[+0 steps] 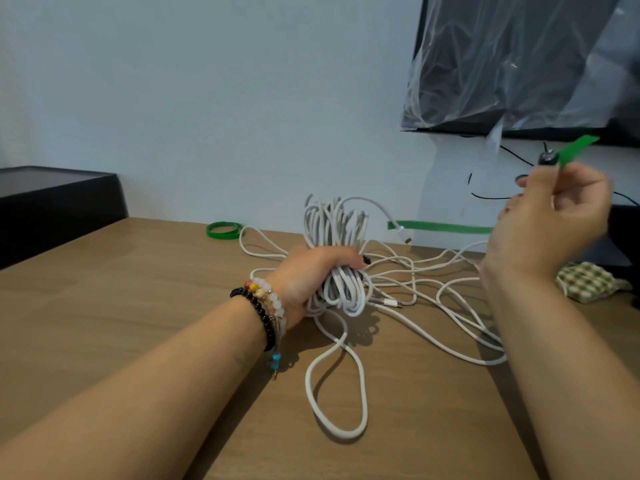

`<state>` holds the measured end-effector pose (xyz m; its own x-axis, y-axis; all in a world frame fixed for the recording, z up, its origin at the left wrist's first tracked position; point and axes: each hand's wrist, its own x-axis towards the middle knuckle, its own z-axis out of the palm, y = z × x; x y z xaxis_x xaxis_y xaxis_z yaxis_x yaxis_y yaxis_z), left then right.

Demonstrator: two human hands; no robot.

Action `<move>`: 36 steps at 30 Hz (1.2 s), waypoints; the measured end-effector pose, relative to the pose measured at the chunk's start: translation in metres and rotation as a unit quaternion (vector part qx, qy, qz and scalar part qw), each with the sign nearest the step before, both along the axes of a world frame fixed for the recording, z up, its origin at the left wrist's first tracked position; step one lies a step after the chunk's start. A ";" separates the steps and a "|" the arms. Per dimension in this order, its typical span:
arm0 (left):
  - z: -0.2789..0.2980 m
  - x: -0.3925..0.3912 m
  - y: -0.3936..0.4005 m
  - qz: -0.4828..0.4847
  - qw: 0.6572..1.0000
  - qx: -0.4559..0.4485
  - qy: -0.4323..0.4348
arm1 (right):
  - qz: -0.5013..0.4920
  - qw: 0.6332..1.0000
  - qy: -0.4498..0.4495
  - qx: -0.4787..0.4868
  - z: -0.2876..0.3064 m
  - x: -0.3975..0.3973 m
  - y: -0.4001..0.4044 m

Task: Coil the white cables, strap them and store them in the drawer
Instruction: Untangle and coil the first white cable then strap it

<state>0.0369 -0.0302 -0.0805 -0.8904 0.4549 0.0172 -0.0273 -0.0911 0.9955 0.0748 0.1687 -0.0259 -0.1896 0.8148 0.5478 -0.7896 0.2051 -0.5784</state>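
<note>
Gripping cable coil (341,261) left hand (308,275), right hand (550,216) pinching green strap (446,226)

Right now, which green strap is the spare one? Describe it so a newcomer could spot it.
Start at the wooden table and look to its far edge by the wall. The spare strap lies there rolled into a flat green ring, left of the cable bundle, untouched by either hand.

cable bundle (337,258) mid table (138,306), strap roll (224,230) behind-left
</note>
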 end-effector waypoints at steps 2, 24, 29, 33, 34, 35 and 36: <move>0.002 0.001 -0.001 0.009 1.000 0.019 -0.005 | -0.006 0.999 -0.032 0.029 -0.004 -0.003 -0.002; 0.012 0.011 -0.003 -0.046 0.986 0.157 0.015 | 0.363 0.772 -0.426 0.301 -0.026 -0.001 -0.038; 0.015 0.011 -0.006 -0.090 0.988 0.127 0.006 | 0.392 0.754 -0.437 0.295 -0.025 0.001 -0.041; 0.014 0.013 -0.006 -0.079 0.992 0.101 0.016 | 0.362 0.754 -0.459 0.301 -0.021 0.002 -0.032; 0.014 0.012 -0.006 -0.071 0.992 0.100 0.012 | 0.346 0.767 -0.454 0.293 -0.019 0.002 -0.027; 0.014 0.011 -0.007 -0.060 0.993 0.105 0.004 | 0.327 0.788 -0.443 0.278 -0.016 0.002 -0.021; 0.014 0.010 -0.007 -0.052 0.992 0.114 -0.004 | 0.313 0.810 -0.424 0.257 -0.014 0.001 -0.016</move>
